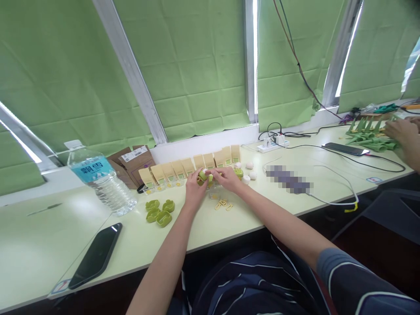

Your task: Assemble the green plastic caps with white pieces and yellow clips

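Both my hands meet at the middle of the pale green table [39, 245]. My left hand [194, 189] is closed round a small green and white plastic piece [203, 175]. My right hand [226, 178] pinches the same piece from the right. Just below the hands lie a few yellow clips [223, 204]. To the left sit several green plastic shells [160, 211]. Behind the hands stands a row of small tan cardboard packets [183, 168]. White round caps [251, 170] and another green piece [239, 172] lie to the right.
A water bottle [100, 179] lies at the left beside brown boxes [129, 162]. A black phone [96, 254] rests near the front edge. A power strip [274, 143], cables and a second phone [346, 149] lie at the right. Another person's hand [402, 131] handles green pieces [367, 138] at the far right.
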The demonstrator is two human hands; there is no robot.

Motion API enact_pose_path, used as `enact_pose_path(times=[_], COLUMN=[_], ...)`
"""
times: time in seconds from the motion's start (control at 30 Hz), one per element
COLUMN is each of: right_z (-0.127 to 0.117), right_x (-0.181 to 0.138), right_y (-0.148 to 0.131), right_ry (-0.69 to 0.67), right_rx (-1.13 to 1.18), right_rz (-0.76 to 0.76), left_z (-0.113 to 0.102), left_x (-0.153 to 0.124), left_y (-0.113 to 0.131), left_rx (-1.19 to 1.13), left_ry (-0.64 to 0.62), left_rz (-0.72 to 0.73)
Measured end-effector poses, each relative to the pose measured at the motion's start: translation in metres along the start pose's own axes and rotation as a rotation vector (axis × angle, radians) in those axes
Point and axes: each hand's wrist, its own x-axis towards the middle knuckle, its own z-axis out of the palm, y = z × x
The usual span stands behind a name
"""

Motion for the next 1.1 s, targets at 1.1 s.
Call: enact_pose_path(times=[1.1], right_z=[-0.010], right_x=[0.003], right_y=[-0.006], right_ry=[-0.101], right_rx=[-0.362], right_rz=[0.154], left_z=[0.001], left_x=[-0.001], left_y=[-0.004], left_rx=[0.005], left_ry=[0.014], left_rz=[-0.016])
